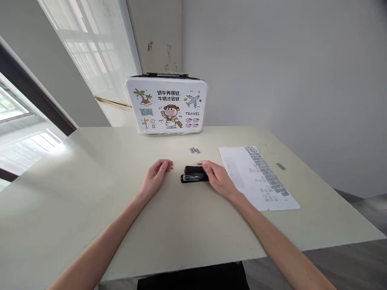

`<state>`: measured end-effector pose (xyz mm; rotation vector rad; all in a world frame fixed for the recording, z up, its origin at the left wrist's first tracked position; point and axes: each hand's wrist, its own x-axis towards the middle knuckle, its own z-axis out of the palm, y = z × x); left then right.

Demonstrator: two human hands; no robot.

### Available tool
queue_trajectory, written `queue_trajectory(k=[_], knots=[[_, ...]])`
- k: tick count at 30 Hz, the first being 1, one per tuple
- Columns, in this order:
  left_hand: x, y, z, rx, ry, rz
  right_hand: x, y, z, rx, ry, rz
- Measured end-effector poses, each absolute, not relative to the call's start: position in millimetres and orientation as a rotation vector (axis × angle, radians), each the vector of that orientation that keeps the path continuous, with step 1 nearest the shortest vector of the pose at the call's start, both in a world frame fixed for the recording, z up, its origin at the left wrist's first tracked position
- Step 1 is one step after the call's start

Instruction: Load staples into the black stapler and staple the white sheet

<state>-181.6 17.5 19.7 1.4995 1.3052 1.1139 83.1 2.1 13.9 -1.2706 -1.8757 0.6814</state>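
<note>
holding stapler (195,170), plastic-wrapped case (167,105) behind

Soft daylight from the left-hand window (12,102), glare on the glossy panel (93,48), wide-angle stretch toward edges.

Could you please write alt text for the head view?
A person's right hand holds a black stapler on a table, the left hand resting beside it. Staple strips lie beyond, a printed sheet to the right, and a white case behind.
</note>
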Motion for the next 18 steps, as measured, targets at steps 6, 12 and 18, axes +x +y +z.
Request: queue_trajectory(k=[6,12,18], knots=[[-179.6,19.7,11.3,1.504,1.319,1.24,88.8,4.4,-10.0,-1.383,-1.638,0.766],[-184.6,22.4,6.5,1.406,1.406,1.375,90.3,2.4,-2.8,-1.343,-1.707,0.798],[-176.3,16.9,11.7,1.016,1.092,1.36,89.2,-5.1,3.4,-1.196,-1.947,0.604]])
